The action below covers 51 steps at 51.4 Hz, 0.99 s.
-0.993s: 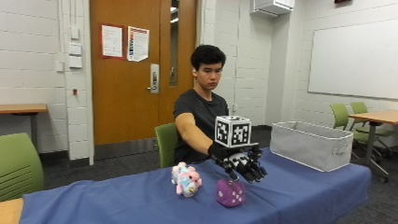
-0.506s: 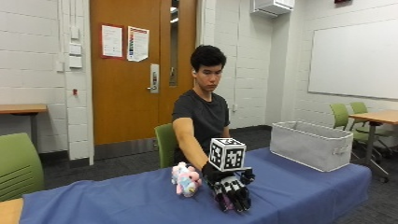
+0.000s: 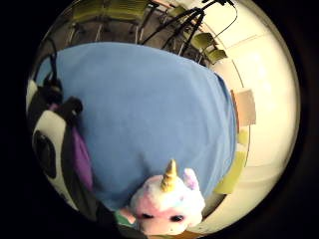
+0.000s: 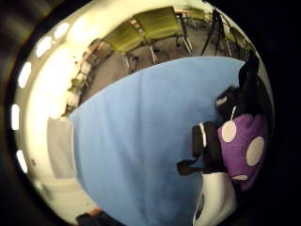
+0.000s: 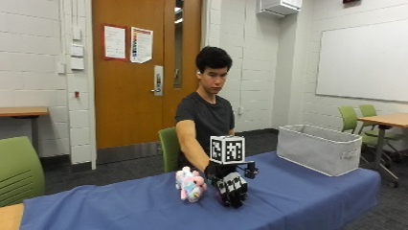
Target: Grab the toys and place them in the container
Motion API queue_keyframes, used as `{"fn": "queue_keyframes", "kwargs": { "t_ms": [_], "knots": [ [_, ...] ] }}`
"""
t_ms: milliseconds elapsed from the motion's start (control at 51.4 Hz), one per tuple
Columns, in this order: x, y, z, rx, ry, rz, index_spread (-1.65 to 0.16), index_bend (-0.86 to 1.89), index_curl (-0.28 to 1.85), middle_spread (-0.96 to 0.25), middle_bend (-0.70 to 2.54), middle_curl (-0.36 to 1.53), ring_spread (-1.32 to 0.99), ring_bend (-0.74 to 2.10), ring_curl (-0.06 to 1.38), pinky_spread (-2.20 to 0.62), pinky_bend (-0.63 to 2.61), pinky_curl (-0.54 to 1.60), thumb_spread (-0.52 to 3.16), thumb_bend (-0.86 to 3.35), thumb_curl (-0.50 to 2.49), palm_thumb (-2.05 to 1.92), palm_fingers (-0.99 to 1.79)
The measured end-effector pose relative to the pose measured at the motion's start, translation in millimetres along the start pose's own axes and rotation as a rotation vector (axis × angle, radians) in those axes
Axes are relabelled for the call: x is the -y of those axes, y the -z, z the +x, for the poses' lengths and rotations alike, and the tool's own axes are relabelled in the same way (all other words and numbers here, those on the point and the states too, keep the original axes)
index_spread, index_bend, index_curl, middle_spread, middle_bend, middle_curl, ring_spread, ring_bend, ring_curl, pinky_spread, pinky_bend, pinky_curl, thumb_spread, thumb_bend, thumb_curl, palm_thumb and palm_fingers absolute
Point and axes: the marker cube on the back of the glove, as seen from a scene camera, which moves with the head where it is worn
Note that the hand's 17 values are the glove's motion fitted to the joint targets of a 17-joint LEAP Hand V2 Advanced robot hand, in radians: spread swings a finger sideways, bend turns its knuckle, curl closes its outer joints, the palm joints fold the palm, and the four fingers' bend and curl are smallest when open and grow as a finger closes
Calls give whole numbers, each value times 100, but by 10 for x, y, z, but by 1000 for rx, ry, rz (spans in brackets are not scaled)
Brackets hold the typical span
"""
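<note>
Toys come first on the left of the outside view: a pastel unicorn plush (image 5: 190, 185) sits on the blue-covered table (image 5: 306, 199), at about nine o'clock from the gloved right hand (image 5: 231, 189) and just beside it. The hand is down on the table with its fingers pointing toward the cloth, and in that view it hides whatever it is over. The thumb-side palm view fills the gap: a purple plush with white spots (image 4: 243, 146) lies right against the palm, with the glove's black straps across its near side. So the grip looks curled round the purple toy, though I cannot see the fingertips themselves meeting on it. The little-finger-side palm view shows a sliver of the same purple beside the palm and the unicorn on the table edge nearby. Further right, at roughly two o'clock from the hand and well apart from it, stands the grey fabric container (image 5: 319, 151) near the far end of the table. I judge the step in hand to be the taking of the first toy, with nothing yet in the container. The next move calls for lifting the purple toy off the cloth, carrying it rightward over the container's rim and letting go, then coming back for the unicorn.
</note>
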Motion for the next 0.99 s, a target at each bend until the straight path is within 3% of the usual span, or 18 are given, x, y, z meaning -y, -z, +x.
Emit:
{"fn": "queue_keyframes", "kwargs": {
  "t_ms": [175,370,662,993],
  "knots": [
    [-35,13,-34,-21,-4,-105,-34,45,75,-37,66,55,-46,93,41,-44,65,33,117,19,43,56,133],
    [-37,161,-117,63,-39,-223,-35,34,83,-36,93,65,-41,115,49,-48,76,38,103,20,54,67,134],
    [163,1316,-663,114,36,-99,-38,30,100,-33,107,70,-36,131,54,-48,87,43,96,10,62,59,128],
    [172,2684,-2125,160,253,63,-39,45,116,-28,119,70,-33,136,53,-47,86,44,137,1,48,41,133]
  ]
}}
